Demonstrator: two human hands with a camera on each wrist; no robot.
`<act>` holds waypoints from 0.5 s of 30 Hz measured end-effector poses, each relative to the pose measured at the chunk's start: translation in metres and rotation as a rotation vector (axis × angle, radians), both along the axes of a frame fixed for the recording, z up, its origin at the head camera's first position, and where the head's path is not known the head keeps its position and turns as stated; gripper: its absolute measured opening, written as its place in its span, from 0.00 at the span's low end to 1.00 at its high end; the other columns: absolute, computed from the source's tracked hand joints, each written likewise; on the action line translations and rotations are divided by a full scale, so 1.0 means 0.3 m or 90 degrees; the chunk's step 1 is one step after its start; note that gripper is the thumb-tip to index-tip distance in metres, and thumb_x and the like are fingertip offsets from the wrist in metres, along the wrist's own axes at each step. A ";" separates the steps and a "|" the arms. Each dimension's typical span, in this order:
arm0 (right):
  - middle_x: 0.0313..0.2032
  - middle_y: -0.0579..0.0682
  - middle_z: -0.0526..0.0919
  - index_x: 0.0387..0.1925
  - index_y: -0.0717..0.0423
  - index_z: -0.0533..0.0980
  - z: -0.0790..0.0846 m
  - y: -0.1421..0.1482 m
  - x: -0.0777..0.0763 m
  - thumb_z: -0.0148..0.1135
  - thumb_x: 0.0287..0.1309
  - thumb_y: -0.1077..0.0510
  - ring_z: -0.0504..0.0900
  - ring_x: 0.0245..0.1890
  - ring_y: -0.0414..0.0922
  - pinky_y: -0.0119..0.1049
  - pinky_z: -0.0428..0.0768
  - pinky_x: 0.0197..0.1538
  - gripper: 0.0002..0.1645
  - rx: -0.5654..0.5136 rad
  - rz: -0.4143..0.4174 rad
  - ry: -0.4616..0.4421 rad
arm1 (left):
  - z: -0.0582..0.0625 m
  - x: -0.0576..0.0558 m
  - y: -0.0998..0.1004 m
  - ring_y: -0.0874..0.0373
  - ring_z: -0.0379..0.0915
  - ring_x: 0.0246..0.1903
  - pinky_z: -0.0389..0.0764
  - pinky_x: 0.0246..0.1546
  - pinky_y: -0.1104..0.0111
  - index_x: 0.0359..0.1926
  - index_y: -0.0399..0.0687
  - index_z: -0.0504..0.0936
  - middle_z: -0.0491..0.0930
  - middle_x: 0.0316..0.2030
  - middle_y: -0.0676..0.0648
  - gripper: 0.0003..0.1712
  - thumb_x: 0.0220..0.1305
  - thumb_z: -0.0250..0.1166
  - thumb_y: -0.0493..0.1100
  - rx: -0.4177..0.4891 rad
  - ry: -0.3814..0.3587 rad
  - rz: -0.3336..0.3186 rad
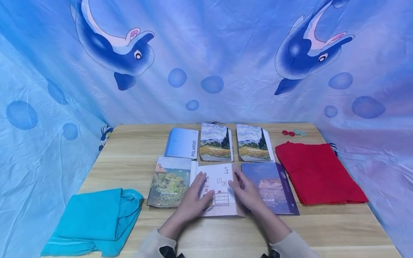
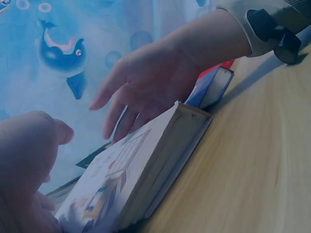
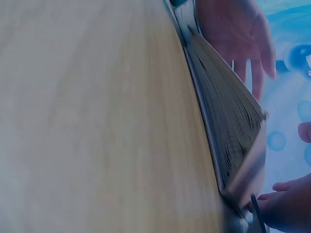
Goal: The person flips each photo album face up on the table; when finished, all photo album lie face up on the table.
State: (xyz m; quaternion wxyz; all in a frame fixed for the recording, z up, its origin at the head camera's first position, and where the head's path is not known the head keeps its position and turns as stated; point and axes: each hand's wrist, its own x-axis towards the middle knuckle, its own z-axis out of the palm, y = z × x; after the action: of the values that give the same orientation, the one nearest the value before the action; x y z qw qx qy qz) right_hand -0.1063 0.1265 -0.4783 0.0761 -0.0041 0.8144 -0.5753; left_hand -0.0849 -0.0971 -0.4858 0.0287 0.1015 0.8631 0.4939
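Note:
A white photo album point(image 1: 222, 179) with line drawings of a drawer chest and frames lies near the table's front middle. My left hand point(image 1: 195, 197) lies along its left side, fingers straight, thumb over the cover. At its right edge is my right hand point(image 1: 247, 191), fingers extended and thumb toward the cover. Seen from the left wrist, the right hand point(image 2: 150, 77) is relaxed above the album's far side. The right wrist view shows the album's thick page block point(image 3: 223, 97), slanting between the two hands. Neither hand has its fingers curled round anything.
Flanking it are a garden-picture album point(image 1: 171, 182) and a purple seascape album point(image 1: 267, 182). Behind stand a blue Polaroid album point(image 1: 182, 143) and two wheatfield albums point(image 1: 215, 141). Turquoise cloth point(image 1: 93, 215) lies left, red cloth point(image 1: 319, 172) right, with small discs point(image 1: 292, 133) behind it.

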 end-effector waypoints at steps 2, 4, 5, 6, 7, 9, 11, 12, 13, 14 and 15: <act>0.77 0.59 0.54 0.78 0.57 0.55 0.000 -0.012 0.003 0.61 0.70 0.45 0.51 0.77 0.59 0.55 0.50 0.77 0.45 -0.002 0.010 -0.011 | 0.003 -0.002 0.006 0.37 0.49 0.75 0.51 0.73 0.41 0.78 0.41 0.58 0.52 0.78 0.37 0.48 0.68 0.63 0.61 -0.002 -0.014 0.005; 0.78 0.58 0.51 0.78 0.58 0.55 0.002 -0.023 0.005 0.59 0.71 0.44 0.47 0.78 0.59 0.57 0.44 0.77 0.44 -0.024 0.015 -0.019 | 0.005 -0.007 0.009 0.37 0.49 0.75 0.51 0.73 0.42 0.77 0.40 0.59 0.52 0.77 0.37 0.49 0.66 0.64 0.62 0.004 -0.027 0.013; 0.79 0.57 0.50 0.78 0.58 0.55 0.003 -0.028 0.006 0.57 0.72 0.44 0.45 0.78 0.58 0.57 0.42 0.77 0.43 -0.043 0.014 -0.025 | 0.004 -0.009 0.009 0.37 0.49 0.75 0.51 0.73 0.43 0.77 0.40 0.59 0.52 0.77 0.37 0.49 0.66 0.65 0.61 0.011 -0.032 0.015; 0.79 0.57 0.49 0.78 0.58 0.55 0.004 -0.033 0.007 0.54 0.73 0.44 0.43 0.79 0.57 0.57 0.40 0.77 0.42 -0.067 0.013 -0.029 | 0.004 -0.011 0.010 0.38 0.49 0.75 0.50 0.74 0.43 0.77 0.39 0.59 0.52 0.77 0.37 0.49 0.66 0.65 0.60 0.019 -0.038 0.016; 0.79 0.58 0.47 0.78 0.60 0.54 0.004 -0.035 0.009 0.52 0.75 0.45 0.41 0.79 0.57 0.57 0.38 0.77 0.41 -0.098 0.015 -0.031 | 0.004 -0.012 0.011 0.38 0.48 0.75 0.50 0.74 0.44 0.77 0.39 0.59 0.52 0.77 0.37 0.48 0.66 0.65 0.59 0.028 -0.043 0.016; 0.80 0.58 0.45 0.78 0.62 0.52 0.009 -0.036 0.014 0.46 0.77 0.45 0.39 0.79 0.56 0.56 0.36 0.77 0.39 -0.161 0.020 -0.029 | 0.004 -0.013 0.012 0.39 0.48 0.76 0.49 0.74 0.45 0.77 0.38 0.59 0.52 0.77 0.38 0.47 0.67 0.66 0.57 0.049 -0.049 0.009; 0.80 0.58 0.44 0.79 0.63 0.49 0.016 -0.034 0.019 0.40 0.78 0.44 0.39 0.79 0.55 0.55 0.36 0.77 0.40 -0.248 0.037 -0.019 | 0.002 -0.014 0.015 0.40 0.46 0.76 0.47 0.75 0.45 0.77 0.38 0.58 0.52 0.78 0.38 0.46 0.68 0.65 0.55 0.080 -0.056 -0.002; 0.80 0.59 0.44 0.79 0.64 0.47 0.021 -0.031 0.021 0.38 0.79 0.44 0.39 0.79 0.55 0.53 0.36 0.78 0.40 -0.287 0.048 -0.009 | 0.001 -0.014 0.017 0.40 0.46 0.76 0.47 0.75 0.45 0.77 0.38 0.58 0.51 0.78 0.38 0.45 0.69 0.65 0.54 0.093 -0.056 -0.008; 0.80 0.59 0.44 0.79 0.64 0.47 0.028 -0.029 0.022 0.36 0.79 0.44 0.40 0.79 0.55 0.51 0.37 0.78 0.40 -0.320 0.058 0.002 | -0.001 -0.014 0.020 0.40 0.45 0.77 0.46 0.75 0.46 0.77 0.38 0.58 0.50 0.78 0.38 0.45 0.69 0.65 0.54 0.107 -0.060 -0.014; 0.80 0.60 0.45 0.79 0.64 0.46 0.037 -0.026 0.023 0.35 0.79 0.44 0.40 0.79 0.55 0.47 0.40 0.78 0.40 -0.348 0.072 0.011 | -0.003 -0.015 0.023 0.40 0.44 0.77 0.46 0.75 0.46 0.77 0.37 0.57 0.50 0.78 0.37 0.45 0.69 0.64 0.54 0.119 -0.059 -0.021; 0.79 0.61 0.46 0.79 0.65 0.45 0.047 -0.024 0.025 0.35 0.79 0.45 0.41 0.79 0.55 0.42 0.42 0.78 0.40 -0.362 0.083 0.022 | -0.004 -0.015 0.027 0.41 0.42 0.77 0.45 0.76 0.47 0.78 0.38 0.57 0.49 0.78 0.38 0.46 0.69 0.64 0.55 0.131 -0.067 -0.021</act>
State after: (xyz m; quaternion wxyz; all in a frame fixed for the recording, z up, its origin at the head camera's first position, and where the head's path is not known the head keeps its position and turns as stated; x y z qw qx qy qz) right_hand -0.0989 0.1193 -0.4643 0.0951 -0.0874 0.6196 -0.7742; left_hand -0.0893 -0.0890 -0.4868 0.0715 0.0922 0.8032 0.5841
